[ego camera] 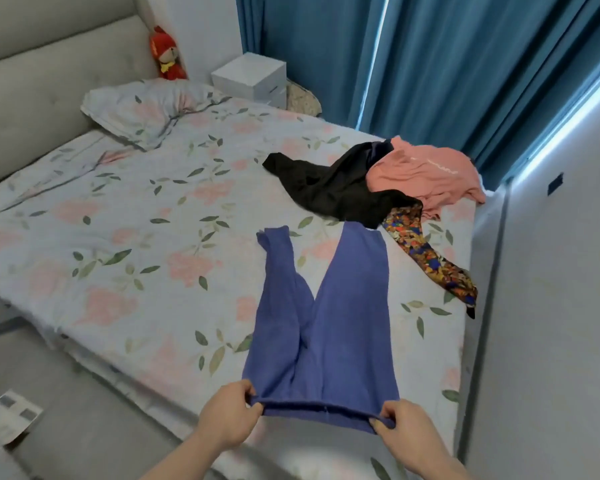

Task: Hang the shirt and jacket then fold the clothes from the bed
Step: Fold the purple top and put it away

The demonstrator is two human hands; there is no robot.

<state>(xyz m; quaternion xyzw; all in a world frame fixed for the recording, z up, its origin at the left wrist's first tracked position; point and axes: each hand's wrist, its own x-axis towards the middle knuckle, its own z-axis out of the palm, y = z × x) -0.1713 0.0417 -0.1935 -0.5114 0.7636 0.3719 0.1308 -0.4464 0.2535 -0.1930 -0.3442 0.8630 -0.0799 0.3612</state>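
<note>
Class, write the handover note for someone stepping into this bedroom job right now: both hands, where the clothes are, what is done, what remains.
Left hand and right hand: each has a grip on the waistband of the blue trousers, which lie spread flat on the bed.
Black garment, pink garment and patterned cloth lie unfolded near the far edge.
Done: trousers laid out.
Left: fold the trousers, then the other three. No hung shirt or jacket is in view.

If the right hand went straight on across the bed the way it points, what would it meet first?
Most likely only the blue trousers, which the right hand already pinches at the waistband: their right leg lies along that line. Beyond them comes the black garment, though depth is hard to judge.
</note>
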